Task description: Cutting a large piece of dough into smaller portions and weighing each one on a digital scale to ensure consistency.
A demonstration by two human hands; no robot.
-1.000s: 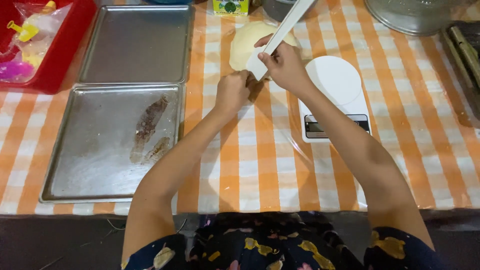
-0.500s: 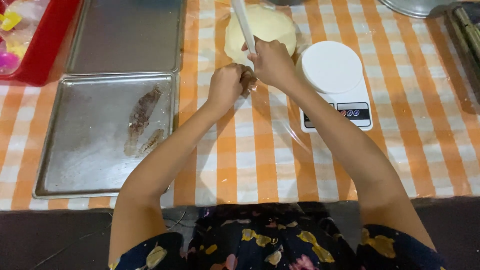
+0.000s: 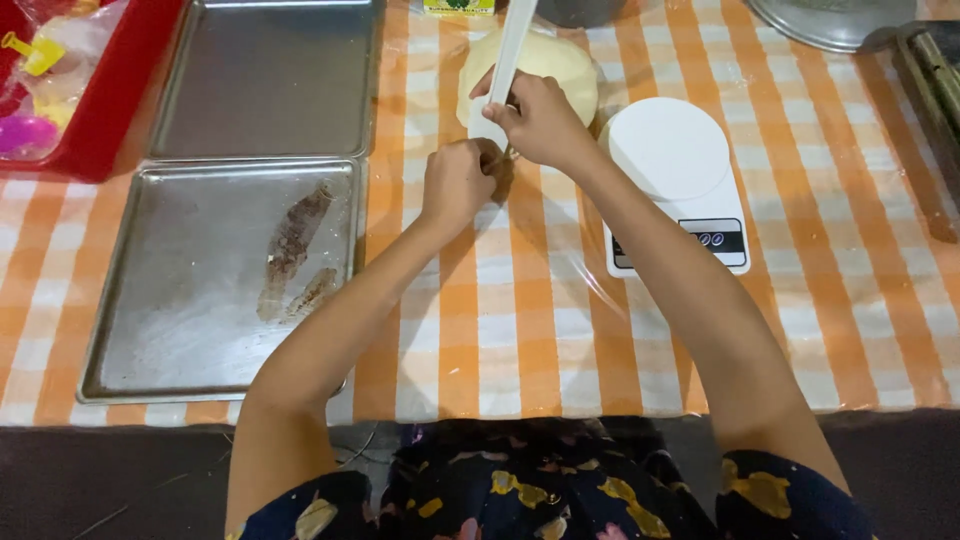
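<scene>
The white scraper [image 3: 508, 62] stands nearly upright at the near edge of the pale dough ball [image 3: 535, 72], its lower end down between the two hands, and the right hand [image 3: 538, 122] is wrapped around it, fingers closed firmly on the blade's lower half. The left hand [image 3: 458, 182] sits just below and beside it, curled into a loose fist, knuckles touching the right hand; whether it pinches a bit of dough I cannot tell, the fingers hide it. The dough rests at the far middle of the table, on the orange-and-white checked cloth [image 3: 520, 330] under a clear plastic sheet that catches the light. Just right of the hands lies a white kitchen scale [image 3: 680, 180] with a round platform, bare on top. To the left, two metal baking trays: the near tray [image 3: 130, 330] carries brownish smears across its middle, the far tray [image 3: 270, 80] sits behind it. A red bin [image 3: 110, 100] with colourful plastic pieces fills the far left corner. At the far right, the rim of a metal bowl [image 3: 830, 25] pokes in. Below the table edge, a dark floral garment [image 3: 540, 490] and dim floor.
</scene>
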